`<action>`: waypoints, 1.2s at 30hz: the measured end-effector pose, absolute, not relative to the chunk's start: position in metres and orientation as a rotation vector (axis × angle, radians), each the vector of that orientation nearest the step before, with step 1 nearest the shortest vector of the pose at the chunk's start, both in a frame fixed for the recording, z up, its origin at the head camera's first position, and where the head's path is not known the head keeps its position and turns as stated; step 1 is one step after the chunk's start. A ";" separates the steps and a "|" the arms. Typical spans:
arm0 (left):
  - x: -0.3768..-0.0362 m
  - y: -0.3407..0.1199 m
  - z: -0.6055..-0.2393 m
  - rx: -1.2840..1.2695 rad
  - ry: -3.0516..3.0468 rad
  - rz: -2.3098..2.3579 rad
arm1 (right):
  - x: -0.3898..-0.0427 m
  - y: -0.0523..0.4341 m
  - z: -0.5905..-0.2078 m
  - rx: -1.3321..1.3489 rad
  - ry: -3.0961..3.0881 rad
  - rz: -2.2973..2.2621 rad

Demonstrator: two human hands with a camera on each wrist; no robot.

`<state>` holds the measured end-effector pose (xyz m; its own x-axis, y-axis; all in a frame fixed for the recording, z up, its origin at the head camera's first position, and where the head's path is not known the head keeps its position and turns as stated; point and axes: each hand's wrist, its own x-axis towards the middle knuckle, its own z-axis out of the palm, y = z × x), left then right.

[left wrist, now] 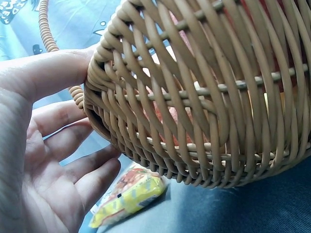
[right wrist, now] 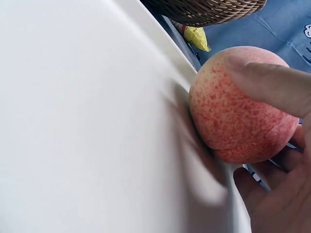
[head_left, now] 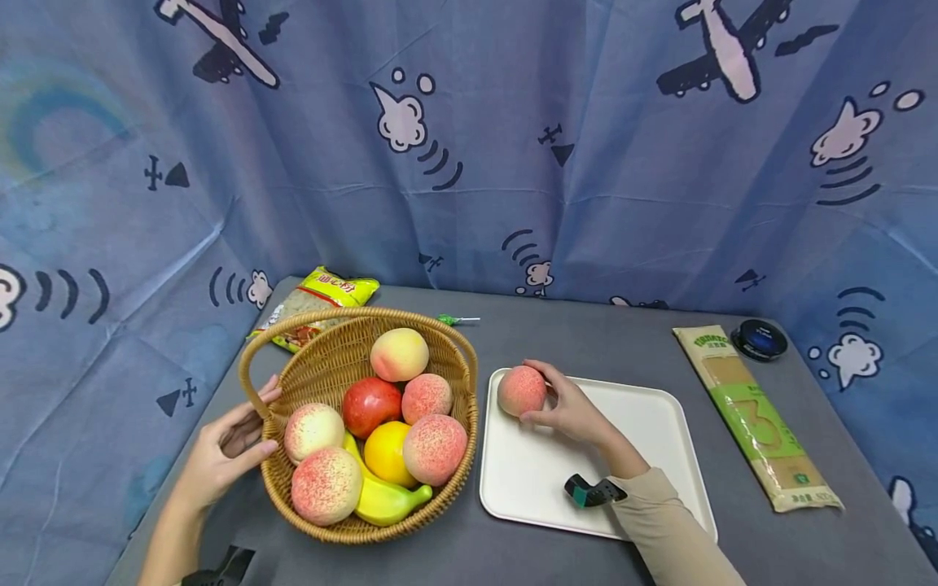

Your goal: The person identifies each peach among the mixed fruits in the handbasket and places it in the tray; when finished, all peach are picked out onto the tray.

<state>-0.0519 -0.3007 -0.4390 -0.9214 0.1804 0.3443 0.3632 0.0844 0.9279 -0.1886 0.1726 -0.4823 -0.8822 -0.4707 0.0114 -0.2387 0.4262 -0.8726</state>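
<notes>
My right hand point(head_left: 570, 411) grips a red-speckled peach point(head_left: 520, 391) at the far left corner of a white tray point(head_left: 630, 505). In the right wrist view the thumb lies across the peach point(right wrist: 238, 111), which is at the tray's surface. To the left, my left hand point(head_left: 220, 456) holds the rim of a wicker basket point(head_left: 322, 366) near the handle's base, thumb and fingers on either side. Inside the basket are several peaches point(head_left: 326, 486), a red apple point(head_left: 371, 407), a yellow round fruit point(head_left: 387, 452) and a banana point(head_left: 388, 502).
Behind the basket lies a yellow food packet point(head_left: 330, 285), beside a small green-handled tool point(head_left: 456, 320). A long noodle packet point(head_left: 758, 415) is right of the tray, with a round black object point(head_left: 760, 339) by its far end. A patterned blue curtain point(head_left: 469, 146) hangs behind the grey table.
</notes>
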 end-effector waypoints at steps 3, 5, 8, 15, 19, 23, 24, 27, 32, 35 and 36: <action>-0.052 -0.301 -0.440 -0.576 -2.190 -1.964 | -0.187 0.173 -0.485 -0.621 2.428 -1.451; -0.052 -0.301 -0.441 -0.595 -2.176 -1.967 | -0.187 0.173 -0.484 -0.619 2.428 -1.449; -0.053 -0.301 -0.442 -0.629 -2.150 -1.971 | -0.186 0.175 -0.484 -0.633 2.417 -1.455; -0.054 -0.301 -0.443 -0.686 -2.108 -1.982 | -0.180 0.178 -0.469 -0.688 2.439 -1.511; -0.054 -0.300 -0.442 -0.682 -2.111 -1.979 | -0.171 0.175 -0.452 -0.730 2.486 -1.556; -0.054 -0.300 -0.441 -0.698 -2.096 -1.979 | -0.157 0.170 -0.433 -0.846 2.459 -1.645; -0.054 -0.300 -0.441 -0.704 -2.091 -1.980 | -0.153 0.168 -0.428 -0.883 2.442 -1.663; -0.054 -0.300 -0.441 -0.715 -2.082 -1.978 | -0.141 0.161 -0.416 -0.989 2.400 -1.662; -0.054 -0.300 -0.441 -0.708 -2.097 -1.960 | -0.125 0.145 -0.403 -1.092 2.330 -1.601; -0.053 -0.300 -0.441 -0.690 -2.117 -1.950 | -0.119 0.135 -0.397 -1.131 2.306 -1.555; -0.053 -0.300 -0.441 -0.684 -2.123 -1.949 | -0.118 0.132 -0.395 -1.145 2.294 -1.545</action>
<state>-0.0531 -0.2995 -0.4406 -0.8783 0.2109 0.4290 0.4454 0.0352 0.8946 -0.1178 0.1320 -0.3954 -0.6981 -0.6594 0.2791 -0.5065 0.1793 -0.8434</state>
